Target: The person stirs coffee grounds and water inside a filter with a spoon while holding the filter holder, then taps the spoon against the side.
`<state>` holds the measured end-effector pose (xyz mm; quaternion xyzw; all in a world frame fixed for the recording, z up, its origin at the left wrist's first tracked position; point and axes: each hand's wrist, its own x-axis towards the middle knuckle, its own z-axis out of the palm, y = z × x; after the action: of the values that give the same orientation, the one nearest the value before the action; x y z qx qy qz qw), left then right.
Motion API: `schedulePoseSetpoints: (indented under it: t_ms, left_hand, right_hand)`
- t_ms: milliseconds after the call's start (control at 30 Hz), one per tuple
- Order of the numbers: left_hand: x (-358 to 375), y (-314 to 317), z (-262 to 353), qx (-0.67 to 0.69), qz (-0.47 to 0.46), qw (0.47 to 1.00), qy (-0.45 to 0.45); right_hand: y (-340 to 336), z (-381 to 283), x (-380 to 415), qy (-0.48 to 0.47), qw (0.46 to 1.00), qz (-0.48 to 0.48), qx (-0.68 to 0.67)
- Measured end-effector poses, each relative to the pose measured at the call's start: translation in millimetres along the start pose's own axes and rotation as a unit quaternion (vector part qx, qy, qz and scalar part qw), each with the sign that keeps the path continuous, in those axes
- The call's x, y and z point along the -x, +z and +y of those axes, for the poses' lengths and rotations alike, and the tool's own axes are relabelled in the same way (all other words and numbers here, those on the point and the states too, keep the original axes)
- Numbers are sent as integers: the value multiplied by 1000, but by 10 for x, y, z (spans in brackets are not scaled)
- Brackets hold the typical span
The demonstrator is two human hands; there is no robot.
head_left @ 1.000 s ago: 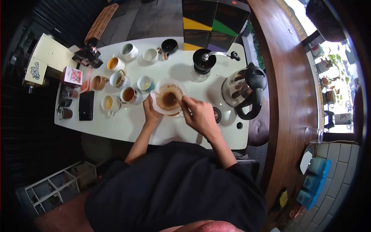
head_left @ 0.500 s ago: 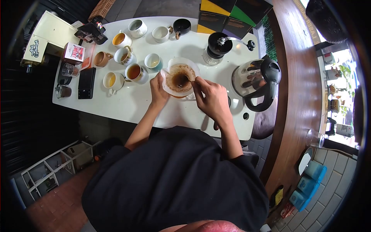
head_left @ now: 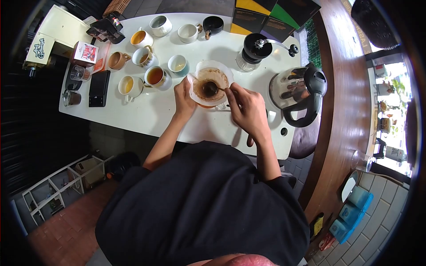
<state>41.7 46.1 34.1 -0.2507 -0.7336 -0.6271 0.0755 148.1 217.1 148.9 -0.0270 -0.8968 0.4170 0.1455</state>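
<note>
A white paper coffee filter (head_left: 225, 74) with a stained inside sits in front of me at the near side of the table. Dark wet coffee grounds (head_left: 205, 94) lie at its bottom. My left hand (head_left: 184, 99) is closed on the filter's left side. From the right, my right hand (head_left: 249, 108) pinches a small spoon (head_left: 214, 87) by its handle, the bowl dipping inside the filter. An amber tint shows just under the filter's near rim; whatever supports it is mostly hidden.
Several cups, among them a white cup of brown liquid (head_left: 155, 76) and a pale blue cup (head_left: 178, 65), stand left of the filter. A hand grinder (head_left: 254, 51) and an electric kettle (head_left: 290, 91) stand right. A black flat device (head_left: 99, 88) lies far left.
The spoon's bowl now shows above the grounds, nearer the filter's middle. My right hand has shifted slightly right in view. My left hand keeps its hold on the filter.
</note>
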Motion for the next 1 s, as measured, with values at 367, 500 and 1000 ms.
schedulePoseSetpoints:
  t_ms: [367, 500, 1000]
  left_hand:
    - [0, -13, 75, 15, 3, 999, -29]
    - [39, -2, -34, 11, 13, 999, -28]
    - [1, -8, -59, 31, 0, 999, -13]
  right_hand:
    - [50, 50, -16, -16, 999, -31, 37]
    - [80, 48, -23, -30, 999, 6, 34]
    - [69, 23, -43, -14, 999, 0, 46]
